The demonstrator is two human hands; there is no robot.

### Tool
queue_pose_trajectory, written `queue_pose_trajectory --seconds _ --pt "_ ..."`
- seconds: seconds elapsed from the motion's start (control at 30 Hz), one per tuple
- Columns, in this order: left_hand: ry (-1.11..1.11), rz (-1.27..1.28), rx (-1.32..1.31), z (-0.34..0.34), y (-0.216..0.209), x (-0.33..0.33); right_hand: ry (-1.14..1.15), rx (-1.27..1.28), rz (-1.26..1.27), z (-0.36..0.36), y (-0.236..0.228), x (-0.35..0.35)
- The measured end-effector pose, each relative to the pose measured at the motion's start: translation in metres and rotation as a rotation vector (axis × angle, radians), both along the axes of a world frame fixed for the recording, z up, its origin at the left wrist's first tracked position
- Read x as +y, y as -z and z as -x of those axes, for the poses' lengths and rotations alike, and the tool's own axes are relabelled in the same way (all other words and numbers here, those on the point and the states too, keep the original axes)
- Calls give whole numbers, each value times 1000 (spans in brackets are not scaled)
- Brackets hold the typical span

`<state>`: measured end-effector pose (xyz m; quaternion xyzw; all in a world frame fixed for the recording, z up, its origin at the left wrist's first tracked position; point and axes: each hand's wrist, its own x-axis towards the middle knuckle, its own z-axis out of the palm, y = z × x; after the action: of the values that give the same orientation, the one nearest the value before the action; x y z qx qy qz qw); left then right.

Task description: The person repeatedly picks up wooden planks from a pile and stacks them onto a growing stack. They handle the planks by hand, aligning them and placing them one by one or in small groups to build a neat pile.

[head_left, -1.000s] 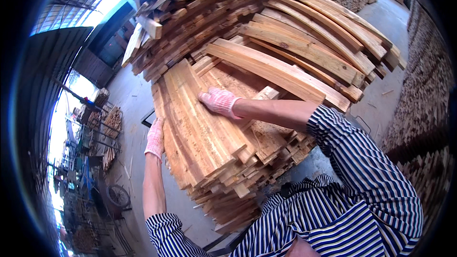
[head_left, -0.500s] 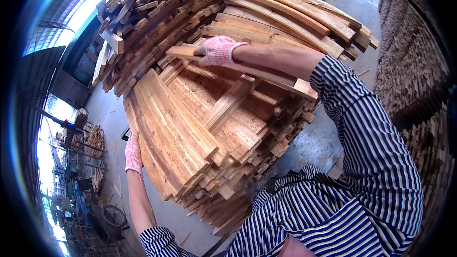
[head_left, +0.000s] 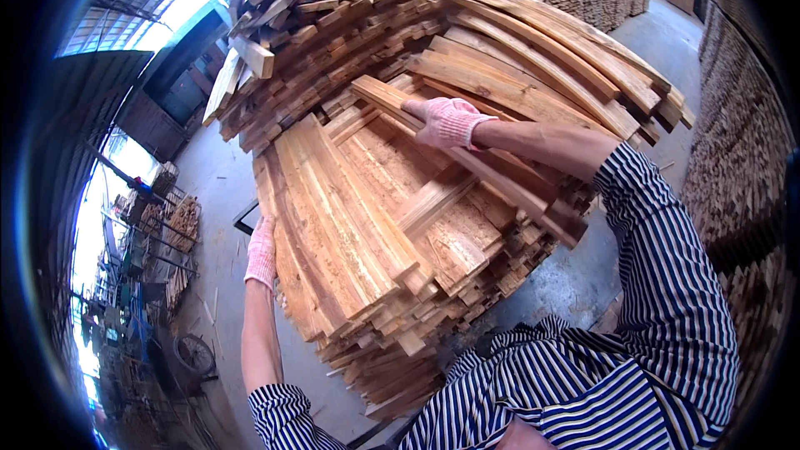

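Right hand [head_left: 450,123] is gripping a plank [head_left: 500,180].
Left hand [head_left: 261,252] is touching the stacked boards' outer edge [head_left: 289,271]; its closure I cannot tell.

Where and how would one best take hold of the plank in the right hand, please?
Probably around mid-length, coming from above and the right: the plank is long and narrow, so a central grip should balance it, and its slim width lets a hand wrap around. The right hand grips it roughly there, reaching in from that side.
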<state>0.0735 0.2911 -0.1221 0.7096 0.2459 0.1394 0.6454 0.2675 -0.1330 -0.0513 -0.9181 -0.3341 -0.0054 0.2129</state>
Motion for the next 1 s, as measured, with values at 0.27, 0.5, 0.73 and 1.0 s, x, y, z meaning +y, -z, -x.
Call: queue_pose_trajectory --seconds 0.27,0.5,0.73,1.0 --pt "22 44 31 -1 -10 -12 -115 56 -215 30 4 114" --pt "45 21 65 12 -12 -4 -71 121 -293 38 13 80" --pt "75 11 38 4 -17 -20 478 -632 401 -58 28 -44" --pt "30 -48 -2 14 -1 5 251 -125 154 -19 -19 -11"
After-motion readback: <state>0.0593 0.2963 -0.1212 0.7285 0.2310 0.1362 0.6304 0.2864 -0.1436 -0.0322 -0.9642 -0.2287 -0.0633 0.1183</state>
